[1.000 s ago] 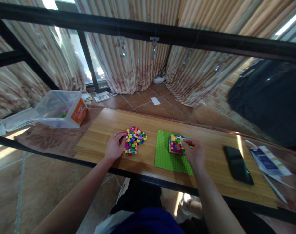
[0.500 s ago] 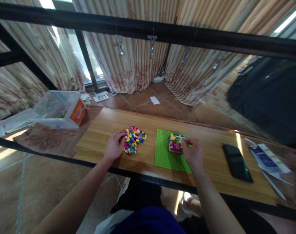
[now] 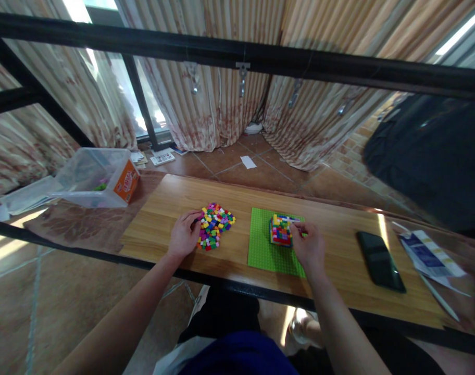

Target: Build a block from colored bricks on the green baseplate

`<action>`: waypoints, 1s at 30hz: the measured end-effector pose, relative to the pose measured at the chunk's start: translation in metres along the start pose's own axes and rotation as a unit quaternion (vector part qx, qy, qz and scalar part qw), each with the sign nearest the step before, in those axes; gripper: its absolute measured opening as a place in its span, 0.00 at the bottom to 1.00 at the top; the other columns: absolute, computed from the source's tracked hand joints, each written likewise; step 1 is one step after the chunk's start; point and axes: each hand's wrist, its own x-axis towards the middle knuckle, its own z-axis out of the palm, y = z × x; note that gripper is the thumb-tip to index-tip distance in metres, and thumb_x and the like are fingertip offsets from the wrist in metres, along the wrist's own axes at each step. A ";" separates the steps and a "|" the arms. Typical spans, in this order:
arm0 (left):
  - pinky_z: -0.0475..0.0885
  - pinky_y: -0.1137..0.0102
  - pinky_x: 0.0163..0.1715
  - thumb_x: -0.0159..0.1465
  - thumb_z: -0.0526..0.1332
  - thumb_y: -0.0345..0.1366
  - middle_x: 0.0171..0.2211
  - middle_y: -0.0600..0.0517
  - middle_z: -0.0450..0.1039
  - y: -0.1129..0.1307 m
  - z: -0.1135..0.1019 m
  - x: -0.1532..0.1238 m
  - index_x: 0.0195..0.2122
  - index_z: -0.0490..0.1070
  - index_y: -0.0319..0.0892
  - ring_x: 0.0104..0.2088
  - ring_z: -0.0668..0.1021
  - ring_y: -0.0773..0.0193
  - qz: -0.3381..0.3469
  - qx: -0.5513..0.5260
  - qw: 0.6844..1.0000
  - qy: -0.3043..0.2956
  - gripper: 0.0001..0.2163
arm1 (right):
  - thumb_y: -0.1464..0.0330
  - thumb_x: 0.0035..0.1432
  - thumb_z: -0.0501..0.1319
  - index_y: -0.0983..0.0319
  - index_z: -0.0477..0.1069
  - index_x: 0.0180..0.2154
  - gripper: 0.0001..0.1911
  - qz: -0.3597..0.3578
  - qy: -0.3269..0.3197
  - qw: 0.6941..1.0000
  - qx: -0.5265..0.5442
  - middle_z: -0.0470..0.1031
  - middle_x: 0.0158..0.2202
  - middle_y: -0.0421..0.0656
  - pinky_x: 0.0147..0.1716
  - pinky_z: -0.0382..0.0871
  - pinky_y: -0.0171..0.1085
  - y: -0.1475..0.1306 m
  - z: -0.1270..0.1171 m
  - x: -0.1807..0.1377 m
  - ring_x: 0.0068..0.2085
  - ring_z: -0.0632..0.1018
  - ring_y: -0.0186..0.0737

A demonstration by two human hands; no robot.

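A heap of small loose bricks [image 3: 214, 225] in many colours lies on the wooden tabletop [image 3: 339, 245]. My left hand [image 3: 185, 235] rests at the heap's left edge, fingers curled onto the bricks. A green baseplate [image 3: 266, 249] lies to the right and carries a multicoloured brick block [image 3: 281, 229]. My right hand [image 3: 308, 245] is at the block's right side, thumb and fingers pinched at its top edge; what they pinch is too small to make out.
A black phone [image 3: 379, 260] lies on the table to the right, with paper leaflets [image 3: 430, 256] beyond it. A clear plastic bin [image 3: 95, 176] lies at the far left. A black metal bar [image 3: 237, 52] crosses overhead. A dark bag [image 3: 433, 156] sits at the right.
Both hands stay at the same spots. The right hand has shifted slightly closer to the block's right edge. The view has drifted a little.
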 end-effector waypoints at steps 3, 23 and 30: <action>0.71 0.57 0.57 0.66 0.55 0.36 0.48 0.46 0.76 0.000 0.000 0.000 0.45 0.75 0.42 0.52 0.77 0.56 0.004 0.004 1.000 -0.004 0.11 | 0.55 0.56 0.56 0.62 0.76 0.32 0.19 0.022 0.006 1.000 -0.003 0.77 0.34 0.50 0.38 0.66 0.43 -0.001 0.002 0.001 0.34 0.74 0.46; 0.72 0.57 0.56 0.65 0.55 0.34 0.48 0.47 0.76 0.003 0.001 -0.001 0.44 0.75 0.44 0.51 0.77 0.57 -0.015 -0.008 1.000 0.002 0.11 | 0.56 0.55 0.57 0.62 0.77 0.34 0.17 0.042 0.047 0.997 0.040 0.77 0.34 0.49 0.36 0.67 0.43 -0.014 -0.003 -0.008 0.33 0.74 0.45; 0.71 0.57 0.57 0.65 0.55 0.33 0.49 0.47 0.76 0.004 0.001 -0.002 0.44 0.75 0.43 0.52 0.77 0.57 -0.027 -0.010 1.000 -0.001 0.11 | 0.60 0.60 0.54 0.61 0.75 0.36 0.15 -0.042 0.058 0.997 0.039 0.75 0.37 0.49 0.41 0.68 0.44 -0.037 0.001 -0.016 0.38 0.74 0.46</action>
